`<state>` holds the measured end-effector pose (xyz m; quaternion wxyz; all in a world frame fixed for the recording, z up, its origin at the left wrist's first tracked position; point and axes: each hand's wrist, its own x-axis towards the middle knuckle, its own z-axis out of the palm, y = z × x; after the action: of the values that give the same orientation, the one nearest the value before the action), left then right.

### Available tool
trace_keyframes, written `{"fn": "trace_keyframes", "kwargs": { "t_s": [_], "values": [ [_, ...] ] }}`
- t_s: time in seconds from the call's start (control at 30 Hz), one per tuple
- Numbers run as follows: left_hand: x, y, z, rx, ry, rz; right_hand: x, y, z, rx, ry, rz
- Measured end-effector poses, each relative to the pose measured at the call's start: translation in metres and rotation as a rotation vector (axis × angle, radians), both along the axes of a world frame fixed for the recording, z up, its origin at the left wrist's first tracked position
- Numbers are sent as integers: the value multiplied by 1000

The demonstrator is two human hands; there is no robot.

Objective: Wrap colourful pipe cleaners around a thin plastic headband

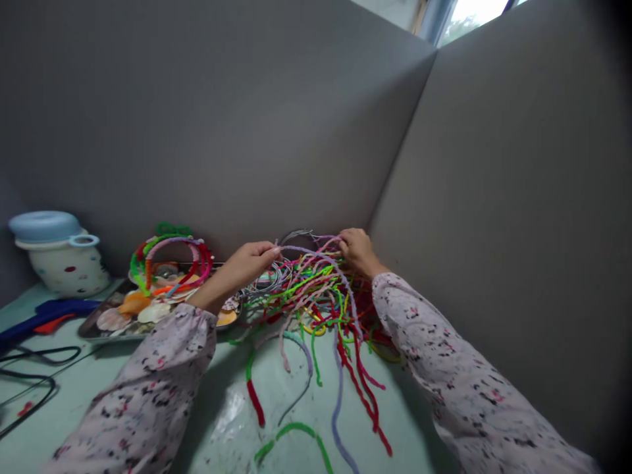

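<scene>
At nine o'clock stands a spotted jar (66, 268) with a blue lid; below it, towards eight, a blue tool (62, 309) and a black cable (37, 375) are cut off by the left edge. Also near eight, a metal tray (93, 334) bears shells (154, 312) and coloured hoops (148, 263), its right part covered by the left forearm.

Just left of centre, the left hand (251, 260) pinches a lilac fuzzy stem (316, 253) between thumb and forefinger; the other fingers are partly hidden. The stem arches rightward over a heap of fuzzy stems (306, 289) at six o'clock, too tangled to trace singly. Nearer along six lie a wrapped headband (254, 403) and a green stem (299, 426), the latter cut off at the bottom.

At three to four o'clock the right hand (360, 250) has its fingertips closed on pinkish strands (330, 242) at the heap's top; how many, I cannot tell. Its sleeve (419, 316) hides the heap's right side.
</scene>
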<state>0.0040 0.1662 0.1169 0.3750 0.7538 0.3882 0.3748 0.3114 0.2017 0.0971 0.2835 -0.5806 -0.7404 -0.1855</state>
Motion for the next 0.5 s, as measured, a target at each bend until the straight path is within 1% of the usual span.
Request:
{"fn": "trace_keyframes", "kwargs": {
  "t_s": [0.07,0.13,0.17,0.23,0.33,0.43,0.5],
  "values": [
    [6,2,-3,20,-95,46,-1,-6,11,77,51,10],
    [12,2,-4,28,-260,118,-5,-15,20,147,56,28],
    [15,2,-4,20,-356,151,-7,-20,23,162,49,48],
    [21,0,-5,-13,-523,180,-16,-30,26,137,-3,147],
    [33,-4,-10,-91,-660,106,-36,-43,27,84,-86,280],
    [48,-13,-16,-184,-694,8,-60,-55,29,69,-178,282],
    [56,-20,-18,-198,-678,-2,-73,-61,32,72,-248,246]
  ]
}}
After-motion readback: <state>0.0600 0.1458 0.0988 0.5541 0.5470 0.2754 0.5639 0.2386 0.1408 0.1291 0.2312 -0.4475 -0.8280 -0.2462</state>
